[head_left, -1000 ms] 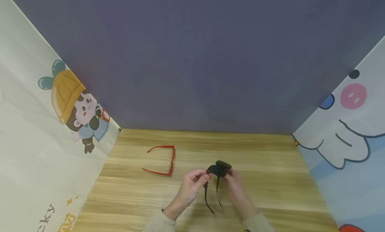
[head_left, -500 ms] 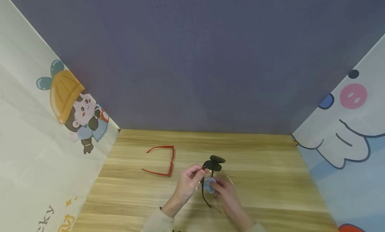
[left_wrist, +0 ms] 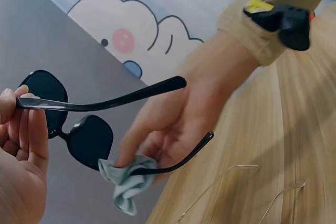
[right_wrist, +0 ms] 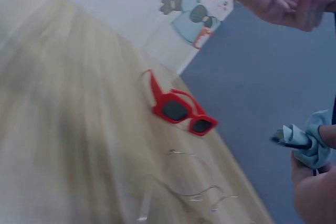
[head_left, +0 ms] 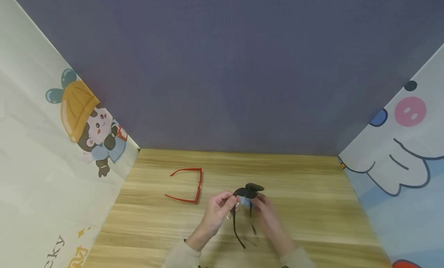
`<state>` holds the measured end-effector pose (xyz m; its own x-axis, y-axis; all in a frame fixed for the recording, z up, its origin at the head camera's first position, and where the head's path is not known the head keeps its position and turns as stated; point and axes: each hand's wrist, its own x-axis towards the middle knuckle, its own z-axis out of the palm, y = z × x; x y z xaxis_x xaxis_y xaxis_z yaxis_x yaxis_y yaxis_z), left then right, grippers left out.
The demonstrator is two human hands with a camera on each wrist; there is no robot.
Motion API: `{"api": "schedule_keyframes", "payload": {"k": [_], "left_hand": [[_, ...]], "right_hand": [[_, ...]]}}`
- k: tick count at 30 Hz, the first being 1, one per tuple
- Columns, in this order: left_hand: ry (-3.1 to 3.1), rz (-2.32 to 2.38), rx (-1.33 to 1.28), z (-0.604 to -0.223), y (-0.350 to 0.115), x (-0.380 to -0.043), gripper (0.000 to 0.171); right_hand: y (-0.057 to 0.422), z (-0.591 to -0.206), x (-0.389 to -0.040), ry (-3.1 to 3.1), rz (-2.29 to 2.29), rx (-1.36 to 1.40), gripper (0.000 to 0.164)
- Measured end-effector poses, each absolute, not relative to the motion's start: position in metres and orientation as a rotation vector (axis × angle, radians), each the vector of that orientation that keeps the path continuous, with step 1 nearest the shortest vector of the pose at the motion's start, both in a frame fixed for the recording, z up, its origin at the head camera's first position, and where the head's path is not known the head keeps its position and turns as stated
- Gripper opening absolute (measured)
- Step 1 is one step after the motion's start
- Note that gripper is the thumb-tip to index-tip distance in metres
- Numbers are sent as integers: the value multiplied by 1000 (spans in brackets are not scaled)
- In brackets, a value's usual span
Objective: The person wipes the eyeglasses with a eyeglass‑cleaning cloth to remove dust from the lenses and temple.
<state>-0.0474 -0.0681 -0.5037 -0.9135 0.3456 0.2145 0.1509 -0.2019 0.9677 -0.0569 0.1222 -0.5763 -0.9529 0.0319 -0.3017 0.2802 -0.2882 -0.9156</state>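
Observation:
Black sunglasses (head_left: 245, 192) are held above the table, both temples unfolded. My left hand (head_left: 216, 213) pinches them at the hinge end of one temple, seen closely in the left wrist view. My right hand (head_left: 272, 219) grips a light blue cloth (left_wrist: 125, 182), which is wrapped around the other temple near its lens. In the right wrist view the cloth (right_wrist: 315, 137) is bunched between thumb and fingers, with the dark temple poking out of it.
Red-framed sunglasses (head_left: 199, 186) lie unfolded on the wooden table (head_left: 156, 229), left of my hands. Thin wire-framed glasses (right_wrist: 191, 190) rest on the table beneath the hands. A grey wall (head_left: 222, 86) stands behind, with cartoon-printed sheets at both sides.
My right hand slid down along the temple with the cloth, then returned up toward the hinge and lens. My left hand keeps its hold; the black sunglasses shifted slightly.

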Motion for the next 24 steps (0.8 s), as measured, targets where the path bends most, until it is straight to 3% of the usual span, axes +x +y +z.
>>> {"api": "schedule_keyframes", "payload": {"k": [3, 10, 21, 24], "left_hand": [[1872, 2255, 627, -504, -67, -46, 32], [1880, 2247, 628, -503, -65, -45, 30], [1922, 2250, 702, -509, -66, -47, 28], [1928, 2251, 690, -509, -66, -48, 27]], "right_hand": [[127, -569, -63, 1745, -2448, 405, 29], [131, -564, -65, 1752, -2448, 440, 35], [129, -568, -58, 1720, -2482, 456, 25], [128, -573, -51, 1803, -2399, 432, 30]]}}
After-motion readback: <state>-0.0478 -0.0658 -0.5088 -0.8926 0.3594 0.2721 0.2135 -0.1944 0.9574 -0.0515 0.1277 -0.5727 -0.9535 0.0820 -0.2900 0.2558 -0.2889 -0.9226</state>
